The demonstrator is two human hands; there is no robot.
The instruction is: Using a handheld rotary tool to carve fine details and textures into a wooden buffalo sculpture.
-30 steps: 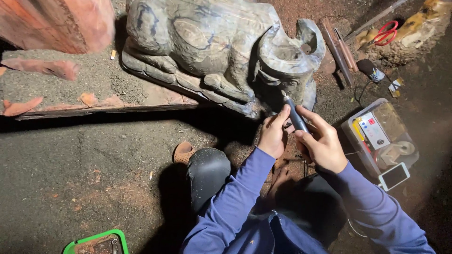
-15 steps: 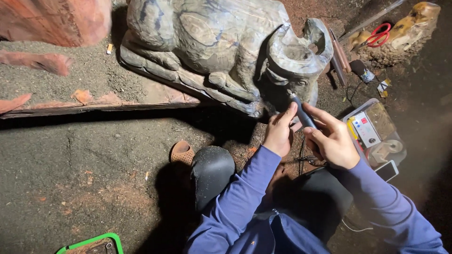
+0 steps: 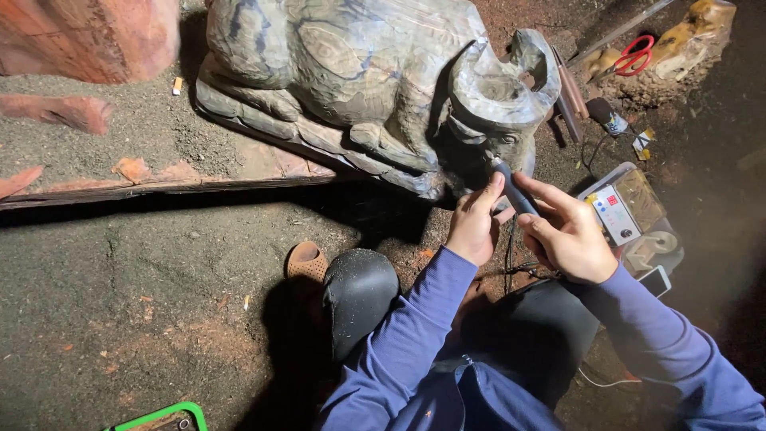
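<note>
The buffalo carving point(image 3: 359, 88) lies fully shaped on its plank, body and horns rounded, so what looks left is fine work on the face. Right hand point(image 3: 568, 237) is curled tight around the rotary tool point(image 3: 513, 190), tip at the muzzle; left hand point(image 3: 474, 223), fingers half closed, steadies its front end.

Grey carved wooden buffalo figure point(image 3: 351, 88): pale swirling grain bands. Long shirt sleeves point(image 3: 415, 335): blue-violet. Scissors handles point(image 3: 634, 56): red. Tray rim point(image 3: 163, 415): bright green. Slab point(image 3: 96, 36): reddish-orange.
</note>
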